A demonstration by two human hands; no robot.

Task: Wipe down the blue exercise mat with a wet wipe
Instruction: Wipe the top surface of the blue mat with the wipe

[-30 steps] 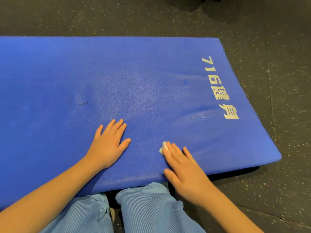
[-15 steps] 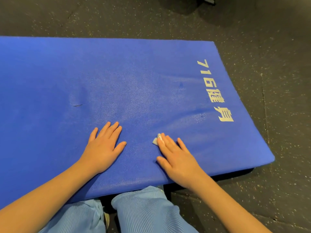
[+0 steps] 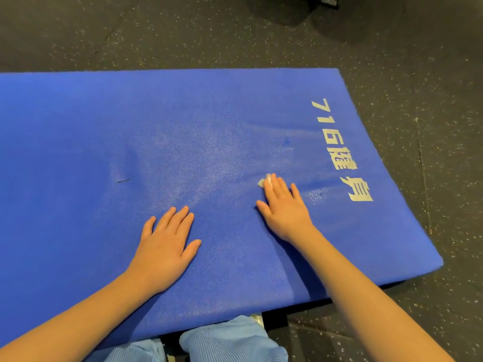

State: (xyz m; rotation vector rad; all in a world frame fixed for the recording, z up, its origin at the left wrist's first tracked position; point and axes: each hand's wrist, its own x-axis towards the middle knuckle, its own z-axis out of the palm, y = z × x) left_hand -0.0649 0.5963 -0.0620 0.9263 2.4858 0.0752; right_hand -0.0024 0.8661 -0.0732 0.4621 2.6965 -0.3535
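Broadly, we look down on a dark rubber floor [image 3: 183, 35] flecked with pale specks, and it frames everything else. On it the blue exercise mat [image 3: 78, 126] lies flat. It runs out of view on the left, and its right end and both right corners are in sight. Two bare forearms reach in from the bottom corners and across the mat's near edge. Just below that edge we see the knees of light blue ribbed trousers [image 3: 230, 340]; we cannot tell whether they touch the mat.

Pale lettering [image 3: 339, 150], "716" followed by characters, runs sideways along the mat's right end. Between the lettering and the middle of the mat, a patch of the surface has a light sheen, with darker streaks [image 3: 313, 190] just right of the right hand.

The left hand [image 3: 167, 244] rests palm down near the front of the mat, its fingers straight and close together, its thumb spread to the side, holding nothing. The right hand [image 3: 283, 210] lies further out and to the right, also palm down with straight fingers. Its fingertips press the wet wipe [image 3: 262, 182] flat against the mat. The wipe is a small white wad, mostly covered, peeking out at the tips of the first fingers.

Well to the left, a short dark mark [image 3: 123, 181] sits on the mat.
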